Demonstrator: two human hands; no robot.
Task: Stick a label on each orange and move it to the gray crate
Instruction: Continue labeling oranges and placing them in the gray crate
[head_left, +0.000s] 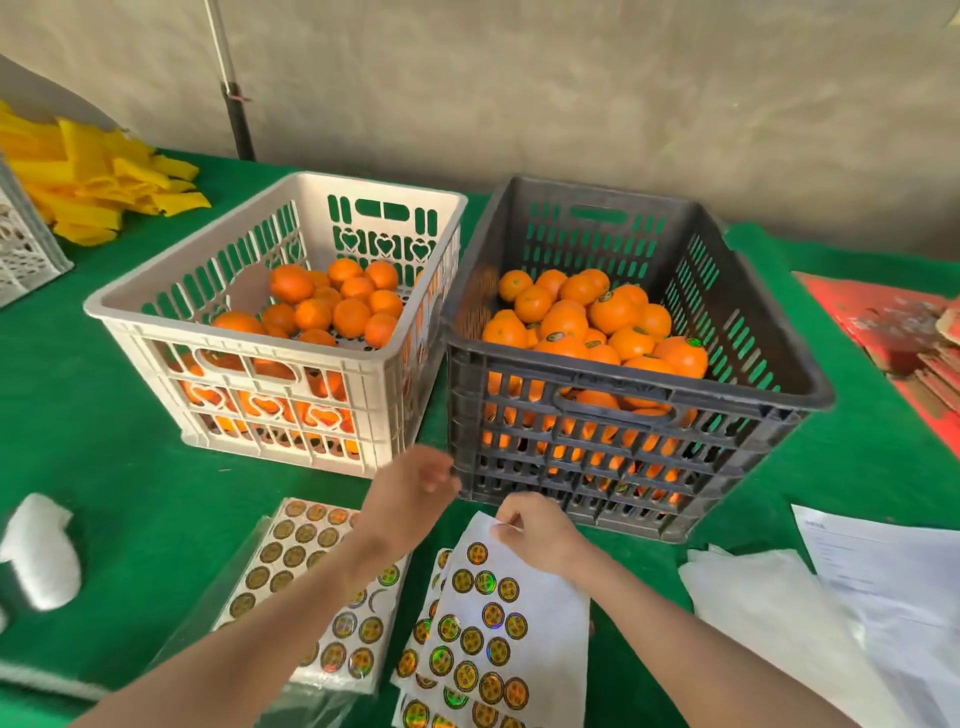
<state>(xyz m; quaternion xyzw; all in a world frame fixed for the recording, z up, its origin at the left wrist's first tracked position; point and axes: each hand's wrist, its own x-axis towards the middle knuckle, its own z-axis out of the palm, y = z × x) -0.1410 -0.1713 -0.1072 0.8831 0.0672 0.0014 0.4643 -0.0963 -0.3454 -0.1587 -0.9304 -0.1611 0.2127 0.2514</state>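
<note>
Oranges (332, 306) awaiting labels are kept in the white crate (384, 183) left of the gray crate (623, 375); before it, the label sheet (545, 613) is pinched by the right hand (540, 532) for peeling; what the curled left hand (415, 483) holds cannot be told.

Label sheets (540, 613) before side-by-side crates (753, 397)

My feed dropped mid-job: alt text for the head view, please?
The right hand pinches the top edge of a label sheet; the left hand is raised beside it, fingers curled, contents unclear. Behind, a white crate of oranges stands beside a gray crate of labelled oranges.
</note>
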